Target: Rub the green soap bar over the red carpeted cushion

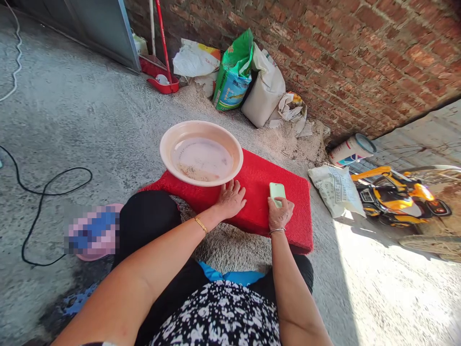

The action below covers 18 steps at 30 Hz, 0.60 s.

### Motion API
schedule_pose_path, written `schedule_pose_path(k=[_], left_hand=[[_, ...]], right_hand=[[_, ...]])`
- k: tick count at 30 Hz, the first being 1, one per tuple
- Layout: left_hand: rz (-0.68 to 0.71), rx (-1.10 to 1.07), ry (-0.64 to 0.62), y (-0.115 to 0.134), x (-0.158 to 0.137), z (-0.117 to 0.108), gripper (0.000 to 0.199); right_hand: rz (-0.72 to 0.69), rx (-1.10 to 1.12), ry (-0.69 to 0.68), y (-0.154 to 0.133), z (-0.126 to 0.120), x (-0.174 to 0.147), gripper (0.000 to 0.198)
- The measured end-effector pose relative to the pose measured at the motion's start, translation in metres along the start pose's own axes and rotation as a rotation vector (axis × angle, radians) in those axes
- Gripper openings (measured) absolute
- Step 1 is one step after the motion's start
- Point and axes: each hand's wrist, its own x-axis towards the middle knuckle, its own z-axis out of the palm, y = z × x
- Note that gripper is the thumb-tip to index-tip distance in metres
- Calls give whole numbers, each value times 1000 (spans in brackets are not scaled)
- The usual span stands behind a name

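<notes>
Taking twelve o'clock as straight ahead of the seated person, the pale green block (276, 190) sits right at the right hand (280, 216), just out toward twelve from its knuckles. The block's long axis runs nearly twelve to six, leaning a touch toward eleven. That right grip is closed around the near end, fingers bent, the far end sticking out; from where I stand I can't tell whether the block rests on the red cloth-covered desk (259, 168) or is a little raised. The left hand (232, 199) is farther off, at about nine from the block, palm down on the cloth with fingers loosely spread and holding nothing. The wide basin (165, 151) lies at ten from the block and is just beside the left fingertips; whether they touch its rim is hard to say.

Counting up: two hands, one block, one wide basin with water (205, 158) in it, one desk. One bracelet circles each wrist. Beyond, I make out one red dustpan (173, 87) at eleven, one green-and-blue sack (232, 77) at twelve, one bucket (344, 153) and one yellow toy vehicle (399, 207) around two.
</notes>
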Motion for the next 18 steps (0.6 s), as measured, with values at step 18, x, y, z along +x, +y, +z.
schedule_pose_path(k=[18], left_hand=[[0, 6, 2, 0, 0, 1, 48]], right_hand=[[-94, 69, -96, 0, -1, 1, 34]])
